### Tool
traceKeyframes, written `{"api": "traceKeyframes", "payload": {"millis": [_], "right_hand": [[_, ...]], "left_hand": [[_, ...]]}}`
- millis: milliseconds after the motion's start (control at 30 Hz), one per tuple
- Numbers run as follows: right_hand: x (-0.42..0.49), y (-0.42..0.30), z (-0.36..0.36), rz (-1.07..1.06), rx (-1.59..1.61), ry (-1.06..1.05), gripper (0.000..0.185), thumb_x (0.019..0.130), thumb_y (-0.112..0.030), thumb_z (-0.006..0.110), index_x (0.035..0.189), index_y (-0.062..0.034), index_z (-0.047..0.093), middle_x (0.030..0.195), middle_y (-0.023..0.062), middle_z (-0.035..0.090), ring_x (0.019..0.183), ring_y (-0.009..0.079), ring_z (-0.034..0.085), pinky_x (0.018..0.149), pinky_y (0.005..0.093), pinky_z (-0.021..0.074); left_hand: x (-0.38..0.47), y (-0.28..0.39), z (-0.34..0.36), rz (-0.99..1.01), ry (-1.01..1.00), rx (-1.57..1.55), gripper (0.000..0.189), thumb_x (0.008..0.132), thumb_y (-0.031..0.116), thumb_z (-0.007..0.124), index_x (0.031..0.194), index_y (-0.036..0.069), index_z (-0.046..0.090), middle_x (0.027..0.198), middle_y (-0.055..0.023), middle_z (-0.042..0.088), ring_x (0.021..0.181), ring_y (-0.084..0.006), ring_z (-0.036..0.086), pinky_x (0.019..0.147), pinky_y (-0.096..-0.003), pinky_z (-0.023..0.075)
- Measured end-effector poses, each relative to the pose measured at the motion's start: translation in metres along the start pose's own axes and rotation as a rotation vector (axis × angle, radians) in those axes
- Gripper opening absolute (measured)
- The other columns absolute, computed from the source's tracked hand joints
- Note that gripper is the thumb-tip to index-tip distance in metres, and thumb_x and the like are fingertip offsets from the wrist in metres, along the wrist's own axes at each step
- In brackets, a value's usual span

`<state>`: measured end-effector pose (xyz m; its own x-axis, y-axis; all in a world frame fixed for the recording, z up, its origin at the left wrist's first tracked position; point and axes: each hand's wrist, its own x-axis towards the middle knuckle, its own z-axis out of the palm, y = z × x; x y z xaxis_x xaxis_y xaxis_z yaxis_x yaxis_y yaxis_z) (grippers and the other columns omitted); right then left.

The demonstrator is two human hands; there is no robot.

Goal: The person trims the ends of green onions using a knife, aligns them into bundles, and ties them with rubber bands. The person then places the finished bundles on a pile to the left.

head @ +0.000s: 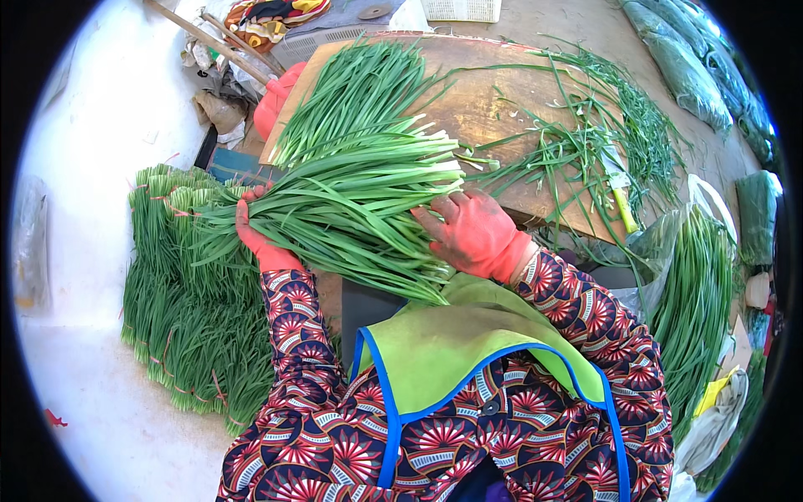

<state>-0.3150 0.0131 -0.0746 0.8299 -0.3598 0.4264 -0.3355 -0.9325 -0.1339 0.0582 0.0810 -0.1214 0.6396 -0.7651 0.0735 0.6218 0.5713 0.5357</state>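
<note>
A large loose bunch of garlic chives (351, 194) lies across my two hands, pale cut ends to the right and leaf tips to the left. My left hand (266, 235), in a red glove, is closed around the leafy end, its fingers partly hidden by leaves. My right hand (480, 235), in a soiled red glove, rests against the lower stalks near their pale ends. Behind the bunch, another pile of chives (364, 94) lies on the wooden board (477, 100). A knife with a yellow-green handle (623, 210) lies at the board's right edge among loose leaves.
Banded chive bundles (194, 295) are stacked at the left. Chives in an open plastic bag (696, 295) stand at the right. Trimmed leaves (646, 138) spill over the board's right side. Wrapped bundles (684, 69) lie at the upper right; a wooden pole (207, 41) slants at the upper left.
</note>
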Motion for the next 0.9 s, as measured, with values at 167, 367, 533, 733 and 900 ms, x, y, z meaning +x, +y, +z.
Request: {"api": "traceKeyframes", "payload": {"millis": [167, 367, 533, 733, 900], "right_hand": [[0.001, -0.006, 0.012, -0.01, -0.13, 0.093, 0.054, 0.072, -0.018, 0.065, 0.124, -0.0087, 0.053, 0.099, 0.0071, 0.057, 0.083, 0.0214, 0.059, 0.072, 0.0345, 0.0494], [0.013, 0.001, 0.016, -0.206, -0.095, 0.25, 0.024, 0.072, -0.017, 0.058, 0.093, -0.0053, 0.062, 0.09, 0.006, 0.056, 0.075, 0.0208, 0.057, 0.066, 0.0347, 0.0491], [-0.007, 0.017, 0.007, -0.112, -0.098, -0.106, 0.019, 0.073, -0.019, 0.057, 0.087, -0.0064, 0.06, 0.086, 0.0075, 0.056, 0.077, 0.0239, 0.058, 0.067, 0.0359, 0.0492], [-0.09, 0.121, -0.015, 0.506, -0.53, -0.539, 0.015, 0.08, -0.017, 0.056, 0.078, -0.0096, 0.069, 0.071, 0.0106, 0.065, 0.07, 0.027, 0.066, 0.062, 0.0377, 0.0516], [-0.074, 0.106, -0.023, 0.675, -0.268, -0.279, 0.023, 0.085, -0.026, 0.058, 0.085, -0.0048, 0.068, 0.078, 0.0169, 0.066, 0.069, 0.0343, 0.065, 0.061, 0.0438, 0.0522]], "left_hand": [[0.008, 0.004, -0.021, 0.0, -0.093, 0.026, 0.02, 0.089, 0.025, 0.053, 0.095, 0.007, 0.061, 0.105, -0.0108, 0.064, 0.103, -0.0314, 0.058, 0.097, -0.0511, 0.0426], [0.0, -0.002, -0.004, 0.0, 0.106, 0.121, 0.02, 0.089, 0.026, 0.054, 0.095, 0.008, 0.06, 0.107, -0.0116, 0.062, 0.105, -0.0318, 0.057, 0.097, -0.0522, 0.0425], [0.003, -0.001, -0.01, 0.026, 0.046, 0.082, 0.02, 0.089, 0.026, 0.054, 0.096, 0.008, 0.06, 0.105, -0.0109, 0.063, 0.104, -0.0317, 0.057, 0.096, -0.0534, 0.0432], [-0.007, -0.01, -0.001, -0.021, 0.005, 0.058, 0.023, 0.091, 0.028, 0.052, 0.101, 0.009, 0.061, 0.109, -0.0105, 0.064, 0.104, -0.0267, 0.058, 0.096, -0.0489, 0.0445], [-0.005, -0.005, -0.008, -0.001, -0.014, 0.114, 0.026, 0.091, 0.029, 0.052, 0.104, 0.009, 0.06, 0.113, -0.0108, 0.063, 0.105, -0.0273, 0.058, 0.096, -0.0493, 0.0441]]}}
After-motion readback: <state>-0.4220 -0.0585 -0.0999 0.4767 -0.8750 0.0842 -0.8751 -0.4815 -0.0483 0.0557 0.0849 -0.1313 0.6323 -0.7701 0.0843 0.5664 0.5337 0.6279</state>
